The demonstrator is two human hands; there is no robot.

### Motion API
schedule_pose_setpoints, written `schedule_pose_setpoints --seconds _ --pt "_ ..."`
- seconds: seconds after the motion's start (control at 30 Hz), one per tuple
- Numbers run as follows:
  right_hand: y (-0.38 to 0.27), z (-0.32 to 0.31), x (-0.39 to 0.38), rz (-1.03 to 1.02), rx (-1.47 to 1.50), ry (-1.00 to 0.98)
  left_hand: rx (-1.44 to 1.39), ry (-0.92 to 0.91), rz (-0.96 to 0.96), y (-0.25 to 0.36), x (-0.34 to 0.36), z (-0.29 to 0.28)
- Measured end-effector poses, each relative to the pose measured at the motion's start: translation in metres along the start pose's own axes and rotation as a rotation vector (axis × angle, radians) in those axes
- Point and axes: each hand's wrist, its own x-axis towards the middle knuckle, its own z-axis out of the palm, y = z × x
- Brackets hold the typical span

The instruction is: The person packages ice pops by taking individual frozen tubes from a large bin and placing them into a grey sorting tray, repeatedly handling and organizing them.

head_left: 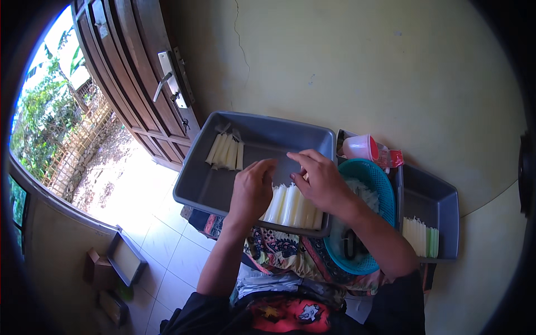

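Note:
Both my hands are above a grey plastic tub (195,184). My left hand (252,187) is curled, its fingertips pressed together; anything in them is too small or hidden to make out. Facing it, my right hand (319,177) has its index finger stretched forward and its thumb apart below, with nothing visible between them. Just under my hands, slim plastic tubes with pale yellow filling (293,206) lie side by side along the tub's near wall, their tied ends pointing away. A smaller bunch of the same tubes (226,151) rests at the tub's far left.
A teal basket (385,187) with clear plastic bags and a black-handled item stands at the right. Beyond it, another grey tub (427,173) holds pale and green tubes. A pink cup (360,147) sits behind the basket. At the left is an open wooden door (134,72).

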Motion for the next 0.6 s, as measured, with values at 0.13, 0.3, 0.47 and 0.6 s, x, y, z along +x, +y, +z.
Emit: schedule_pose_setpoints --seconds 0.13,0.3,0.47,0.6 --pt "-0.001 0.047 0.07 -0.035 0.153 0.003 0.27 0.013 0.034 -0.039 0.035 -0.04" --pt "0.039 0.131 0.142 -0.104 -0.011 -0.024 0.424 -0.112 -0.019 -0.093 0.075 -0.069" --pt "0.062 0.187 0.168 -0.048 -0.115 -0.159 0.656 -0.243 -0.195 -0.131 0.077 -0.073" --pt "0.079 0.214 0.167 -0.081 -0.153 -0.156 0.613 -0.236 -0.182 -0.137 0.079 -0.065"
